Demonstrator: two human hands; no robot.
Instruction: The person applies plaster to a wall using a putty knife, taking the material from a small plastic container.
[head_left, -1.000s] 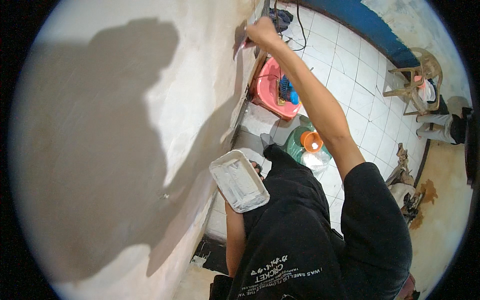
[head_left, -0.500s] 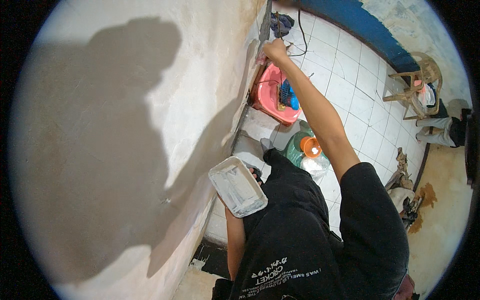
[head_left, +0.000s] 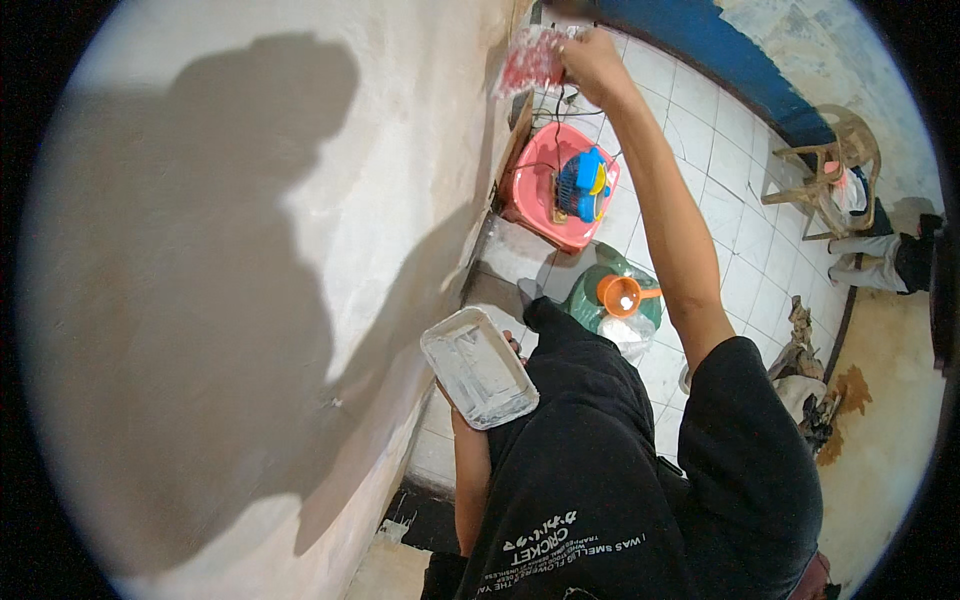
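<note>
My right hand [head_left: 594, 70] stretches far out at the top and grips a flat red putty scraper [head_left: 530, 62] smeared with white paste. The scraper's blade is at the pale plastered wall [head_left: 400, 130]; whether it touches is hard to tell. Close to my body, my left hand [head_left: 514, 344] supports a shallow white tray [head_left: 478, 368] from beneath, its fingertips showing past the tray's edge. White paste coats the inside of the tray. Most of the left hand is hidden under it.
On the tiled floor [head_left: 690, 190] stand a pink plastic stool [head_left: 535, 185] with a small blue fan [head_left: 582, 185] on it and a green container [head_left: 590, 300] with an orange dipper [head_left: 618, 294]. Cables run behind the stool. A plastic chair [head_left: 825, 185] and a person's legs [head_left: 870, 262] are at right.
My right hand has moved slightly up and right, and the scraper's red face now shows broadly. The tray has shifted slightly upward in my left hand.
</note>
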